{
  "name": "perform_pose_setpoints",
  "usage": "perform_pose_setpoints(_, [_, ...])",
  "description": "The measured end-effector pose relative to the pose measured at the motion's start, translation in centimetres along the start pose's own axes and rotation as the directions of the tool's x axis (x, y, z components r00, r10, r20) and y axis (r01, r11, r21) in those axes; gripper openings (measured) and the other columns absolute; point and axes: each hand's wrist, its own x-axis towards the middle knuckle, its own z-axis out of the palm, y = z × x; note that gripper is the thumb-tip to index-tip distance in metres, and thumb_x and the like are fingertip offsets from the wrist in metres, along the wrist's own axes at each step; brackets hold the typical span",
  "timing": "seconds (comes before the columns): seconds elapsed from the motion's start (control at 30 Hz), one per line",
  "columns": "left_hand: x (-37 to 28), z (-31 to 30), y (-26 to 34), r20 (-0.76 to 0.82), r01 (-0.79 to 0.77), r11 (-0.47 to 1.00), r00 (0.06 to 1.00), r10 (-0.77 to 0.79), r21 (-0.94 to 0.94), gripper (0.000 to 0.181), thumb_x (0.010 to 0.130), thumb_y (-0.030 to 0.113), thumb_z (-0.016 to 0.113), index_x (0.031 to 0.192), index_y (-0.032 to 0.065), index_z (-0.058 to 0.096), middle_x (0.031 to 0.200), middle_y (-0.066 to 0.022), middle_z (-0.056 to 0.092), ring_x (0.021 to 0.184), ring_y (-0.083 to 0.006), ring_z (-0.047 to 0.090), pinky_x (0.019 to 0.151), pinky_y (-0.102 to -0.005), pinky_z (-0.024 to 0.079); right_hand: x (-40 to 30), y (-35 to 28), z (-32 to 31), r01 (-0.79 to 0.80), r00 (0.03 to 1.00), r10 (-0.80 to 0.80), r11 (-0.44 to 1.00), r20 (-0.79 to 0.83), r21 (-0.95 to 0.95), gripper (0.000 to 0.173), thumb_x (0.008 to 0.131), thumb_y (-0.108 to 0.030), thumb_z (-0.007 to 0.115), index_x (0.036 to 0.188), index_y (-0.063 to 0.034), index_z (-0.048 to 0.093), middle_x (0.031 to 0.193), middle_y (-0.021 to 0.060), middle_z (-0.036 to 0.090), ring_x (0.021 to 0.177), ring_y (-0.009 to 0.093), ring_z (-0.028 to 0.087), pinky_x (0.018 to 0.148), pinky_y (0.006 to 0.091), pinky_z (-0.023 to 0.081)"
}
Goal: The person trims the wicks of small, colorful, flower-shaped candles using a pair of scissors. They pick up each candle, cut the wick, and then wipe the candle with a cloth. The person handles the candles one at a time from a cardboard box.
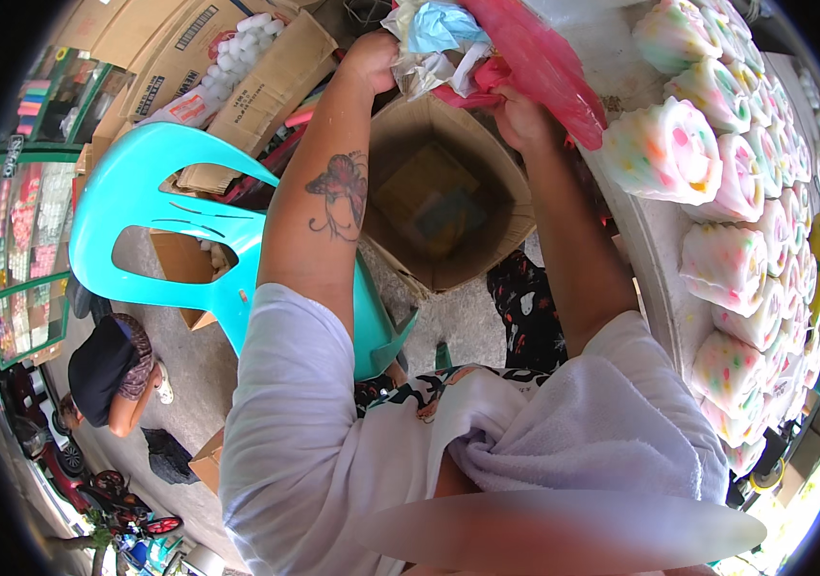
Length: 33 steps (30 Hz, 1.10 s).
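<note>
My left hand [372, 63] grips the left side of a bunch of crumpled clear and white plastic [424, 72], its fingertips partly hidden. A light-blue crumpled piece [444, 27] sits on top of the bunch. My right hand [518, 119] is closed on a pinkish-red plastic bag [536, 57], which spreads up and to the right against the scraps. Below both hands stands an open cardboard box [446, 263]. Flat brown and bluish pieces lie in its shadowed bottom.
A turquoise plastic chair [115, 158] stands left of the box. At right, a table [640, 237] bears rows of white, colour-flecked wrapped bundles [662, 151]. An opened carton [273, 86] with white rolls lies upper left. A person [111, 371] crouches farther left, near glass cabinets [28, 252].
</note>
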Motion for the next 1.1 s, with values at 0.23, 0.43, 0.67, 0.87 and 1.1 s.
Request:
perform_pose_setpoints(0.23, [0.0,2.9,-1.4,-0.048,-0.023,0.996,0.998,0.027,0.083,0.03,0.082,0.0,0.049,0.112,-0.0001,0.053,0.107,-0.014,0.059,0.089,-0.0257,0.061,0.084,-0.0426,0.048,2.1,0.0,-3.5,0.314,0.918,-0.319,0.947,0.235,0.063,0.033,0.091,-0.015,0.052,0.122,-0.0077,0.045,0.122,0.0063,0.049,0.111,0.021,0.049,0.096,0.0373,0.04])
perform_pose_setpoints(0.43, [3.1,-1.3,-4.6,0.022,-0.168,0.984,0.986,0.167,0.059,0.039,0.078,0.007,0.057,0.116,0.0017,0.051,0.105,-0.0134,0.06,0.092,-0.025,0.059,0.084,-0.0384,0.047,4.0,2.6,-8.9,0.487,0.872,-0.45,0.757,0.193,-0.435,0.032,0.091,-0.016,0.053,0.121,-0.0057,0.045,0.122,0.0048,0.047,0.11,0.018,0.045,0.094,0.0328,0.038])
perform_pose_setpoints(0.67, [3.4,-3.1,-6.3,0.02,-0.534,0.803,0.836,0.549,0.264,0.047,0.073,0.013,0.068,0.115,0.001,0.052,0.102,-0.0127,0.061,0.09,-0.0221,0.06,0.08,-0.0337,0.048,7.4,3.6,-17.1,0.46,0.858,-0.414,0.356,0.304,-0.814,0.035,0.09,-0.014,0.051,0.123,-0.0032,0.046,0.124,0.0089,0.048,0.115,0.022,0.043,0.1,0.0331,0.032])
perform_pose_setpoints(0.87, [2.3,-6.7,-22.8,0.075,-0.413,0.438,0.791,0.608,0.799,0.058,0.078,0.034,0.062,0.124,0.0027,0.045,0.118,-0.0156,0.053,0.108,-0.0294,0.049,0.094,-0.0401,0.038,0.4,-1.5,-4.5,0.371,0.908,-0.303,0.254,0.291,-0.893,0.03,0.089,-0.013,0.049,0.117,-0.003,0.05,0.118,0.0092,0.052,0.11,0.023,0.047,0.096,0.0344,0.035])
perform_pose_setpoints(1.1, [-5.9,-7.5,-26.0,0.094,-0.156,-0.123,0.908,-0.407,0.98,0.048,0.08,0.035,0.056,0.117,0.0041,0.054,0.125,-0.0211,0.05,0.117,-0.0374,0.044,0.101,-0.0434,0.034,-1.1,-2.8,-4.4,0.341,0.919,-0.289,0.243,0.268,-0.908,0.029,0.087,-0.014,0.053,0.114,-0.0047,0.052,0.114,0.0093,0.054,0.106,0.023,0.049,0.093,0.0353,0.038])
